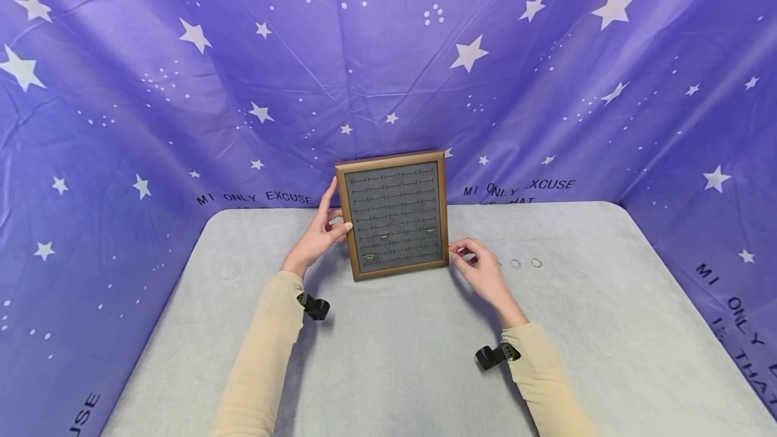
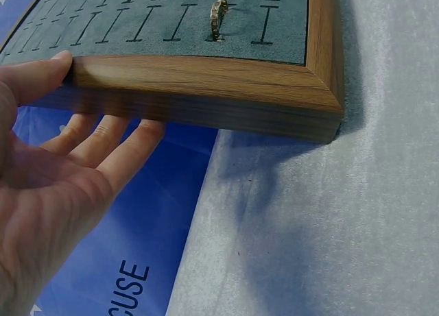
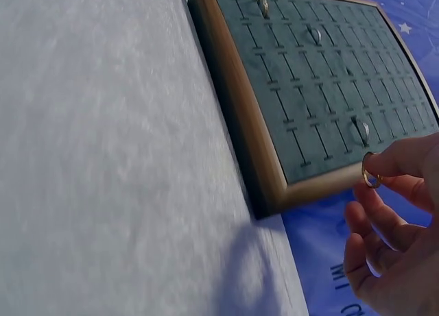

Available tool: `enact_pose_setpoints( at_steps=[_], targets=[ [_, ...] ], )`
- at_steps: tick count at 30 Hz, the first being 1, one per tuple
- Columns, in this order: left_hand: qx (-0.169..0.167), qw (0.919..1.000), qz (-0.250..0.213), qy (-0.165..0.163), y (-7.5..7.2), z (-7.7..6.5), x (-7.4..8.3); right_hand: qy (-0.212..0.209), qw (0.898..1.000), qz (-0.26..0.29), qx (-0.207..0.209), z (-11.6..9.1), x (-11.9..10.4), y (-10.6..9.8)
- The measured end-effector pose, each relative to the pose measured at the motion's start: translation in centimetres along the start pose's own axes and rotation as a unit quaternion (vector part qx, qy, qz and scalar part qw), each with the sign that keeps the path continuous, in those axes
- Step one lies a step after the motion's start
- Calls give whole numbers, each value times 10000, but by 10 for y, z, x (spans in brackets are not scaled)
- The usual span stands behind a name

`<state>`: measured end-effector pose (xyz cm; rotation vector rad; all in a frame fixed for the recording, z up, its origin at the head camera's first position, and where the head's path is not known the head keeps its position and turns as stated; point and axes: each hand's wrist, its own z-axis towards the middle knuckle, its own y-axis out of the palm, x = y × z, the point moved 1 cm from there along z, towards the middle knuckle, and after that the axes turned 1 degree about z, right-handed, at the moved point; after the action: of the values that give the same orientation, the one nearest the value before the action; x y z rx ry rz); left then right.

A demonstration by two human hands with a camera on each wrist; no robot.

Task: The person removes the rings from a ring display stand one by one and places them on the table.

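Note:
A wood-framed ring display tray (image 1: 442,208) with a grey slotted pad stands tilted up on the table. My left hand (image 1: 317,238) grips its left side, thumb at the front edge of the frame and the other fingers against its side and back. Near the tray's lower right corner, my right hand (image 1: 483,274) pinches a gold ring (image 3: 371,171) between thumb and fingertips, just off the frame. Three rings sit in the slots: a gold ring (image 2: 218,18) at lower left, a silver-looking ring (image 3: 315,35) and another ring (image 3: 363,131) towards the right side.
Right of my right hand, a silver ring (image 1: 515,264) and a gold-toned ring (image 1: 536,262) lie on the pale cloth-covered table (image 1: 388,356); another is partly hidden by the hand. A purple star-print curtain (image 1: 388,52) hangs close behind the tray.

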<state>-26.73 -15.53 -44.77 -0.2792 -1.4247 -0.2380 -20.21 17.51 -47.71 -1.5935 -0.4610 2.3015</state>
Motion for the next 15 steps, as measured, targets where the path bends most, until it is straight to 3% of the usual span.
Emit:
enact_pose_setpoints(
  at_steps=[15],
  targets=[
    [-20, 10000, 8, 79, 1, 1, -2, 23, 9989, -461, 118, -12, 21, -29]
  ],
)
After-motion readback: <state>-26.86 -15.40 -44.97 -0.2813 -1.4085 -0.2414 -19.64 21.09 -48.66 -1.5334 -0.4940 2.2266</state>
